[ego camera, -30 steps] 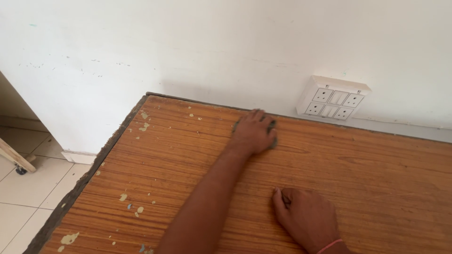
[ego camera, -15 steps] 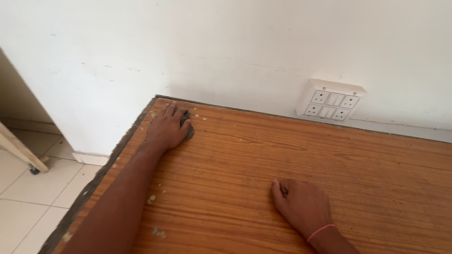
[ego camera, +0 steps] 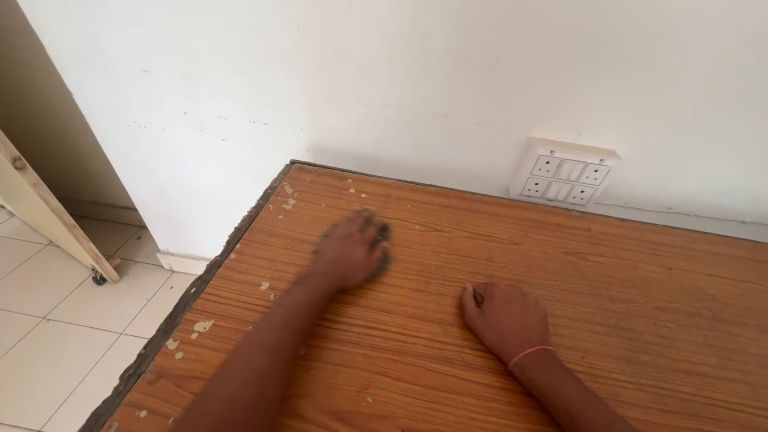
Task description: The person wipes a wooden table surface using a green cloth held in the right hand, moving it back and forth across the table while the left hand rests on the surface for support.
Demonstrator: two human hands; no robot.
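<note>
floor: pale tiles point(ego camera: 48, 320) filled the lower left of the frame, beside the tabletop's worn dark edge.
paint flecks: pale spots point(ego camera: 202, 326) lay along the left edge of the wooden tabletop point(ego camera: 640, 320) and near its far left corner, left of the pad.
left hand: the left hand point(ego camera: 348, 252) lay palm down at centre frame, fingers curled over a small dark pad, pressing it to the wood.
pad: the dark pad point(ego camera: 385, 248) showed only at the fingertips, on their right side; its shape and long axis could not be told.
right hand: the right hand point(ego camera: 504, 318) rested loosely curled on the wood at lower right of centre, holding nothing clearly seen, well apart from the pad.
nearer hand: the left, already on it.
socket plate: a white one point(ego camera: 564, 178) sat on the wall at upper right.
</note>
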